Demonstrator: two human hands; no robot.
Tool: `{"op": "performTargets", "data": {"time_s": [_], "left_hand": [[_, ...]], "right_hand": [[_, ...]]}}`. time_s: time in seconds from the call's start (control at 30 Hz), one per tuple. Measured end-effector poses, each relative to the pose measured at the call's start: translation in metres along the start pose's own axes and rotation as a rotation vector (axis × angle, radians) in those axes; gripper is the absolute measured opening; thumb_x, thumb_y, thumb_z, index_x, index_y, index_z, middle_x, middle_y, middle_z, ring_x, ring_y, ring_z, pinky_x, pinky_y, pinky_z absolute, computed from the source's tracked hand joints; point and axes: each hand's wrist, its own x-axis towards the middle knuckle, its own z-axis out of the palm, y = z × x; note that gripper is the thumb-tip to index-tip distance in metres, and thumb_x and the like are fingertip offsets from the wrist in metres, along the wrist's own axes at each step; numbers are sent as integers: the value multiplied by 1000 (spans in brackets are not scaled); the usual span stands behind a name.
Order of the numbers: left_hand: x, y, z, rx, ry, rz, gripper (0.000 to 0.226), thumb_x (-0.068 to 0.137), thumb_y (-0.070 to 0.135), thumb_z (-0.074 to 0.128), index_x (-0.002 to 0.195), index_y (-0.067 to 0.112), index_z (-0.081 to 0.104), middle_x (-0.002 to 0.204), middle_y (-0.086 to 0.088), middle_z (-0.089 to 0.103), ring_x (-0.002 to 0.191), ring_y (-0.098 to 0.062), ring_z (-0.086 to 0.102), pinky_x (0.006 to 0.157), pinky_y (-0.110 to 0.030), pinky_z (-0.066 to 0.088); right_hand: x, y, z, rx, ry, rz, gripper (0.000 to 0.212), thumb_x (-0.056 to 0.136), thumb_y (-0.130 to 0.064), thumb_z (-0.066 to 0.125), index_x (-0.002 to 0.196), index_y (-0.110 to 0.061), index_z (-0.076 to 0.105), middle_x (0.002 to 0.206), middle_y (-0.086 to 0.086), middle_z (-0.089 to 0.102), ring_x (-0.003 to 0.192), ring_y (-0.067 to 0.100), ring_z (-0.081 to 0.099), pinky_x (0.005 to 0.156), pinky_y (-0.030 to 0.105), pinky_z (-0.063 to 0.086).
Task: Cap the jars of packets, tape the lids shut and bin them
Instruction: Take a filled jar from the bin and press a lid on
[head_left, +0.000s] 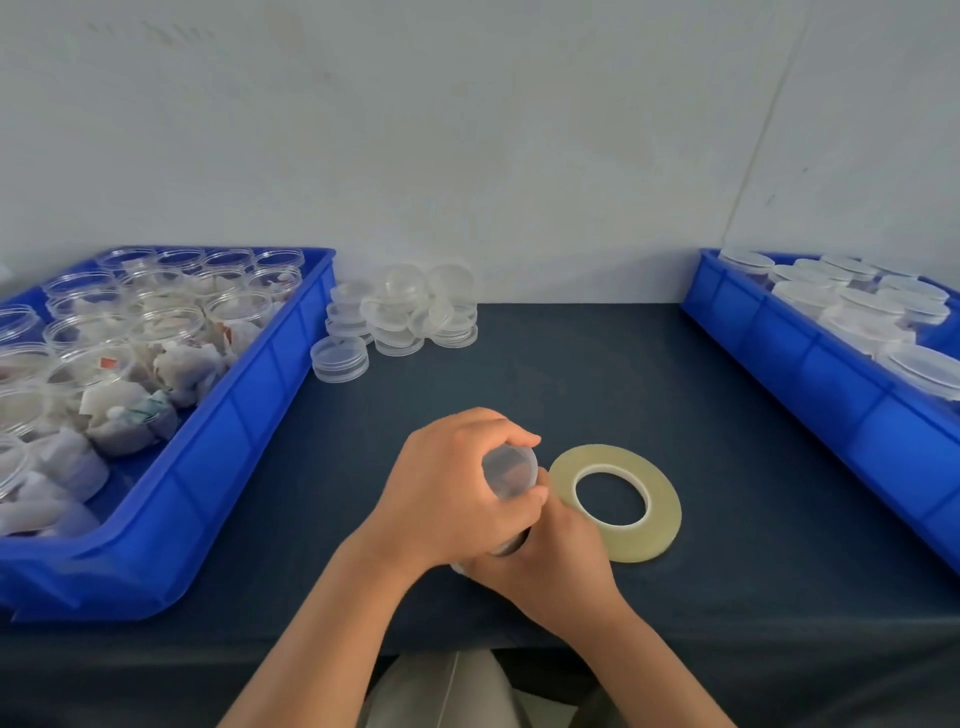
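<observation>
left hand (452, 493) wrapping round tilted jar (511, 467) at near-centre bench (675, 405) | right hand (550, 558) gripping its near end | tape roll (665, 501) lying flat just right of hands

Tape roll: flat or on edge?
Flat. The tape roll lies on the table, hole facing up with the table showing through it.
</observation>
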Motion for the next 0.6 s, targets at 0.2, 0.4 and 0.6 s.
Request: {"op": "performTargets", "data": {"time_s": [0.2,0.4,0.6], "left_hand": [[1,-7,-6,2,-83,25,47,80,53,80,125,41,72,126,32,64,122,12,52,97,1,31],[0,-7,-9,60,-165,28,59,77,71,64,134,54,62,150,38,48,141,14,36,104,-6,25],[1,-7,-10,82,-211,51,62,81,70,72,140,59,56,160,34,38,147,13,20,104,-2,11]], "right_hand": [[-1,-8,-13,55,-122,64,73,64,-79,79,120,-58,36,114,-46,56,103,-19,57,76,4,48],[-7,7,-59,-35,-233,5,63,74,-83,69,131,-67,46,129,-40,59,116,-11,57,87,16,50],[-13,44,-91,-625,-338,87,58,105,-65,42,154,-35,46,162,-17,44,151,7,37,130,37,-5]]}}
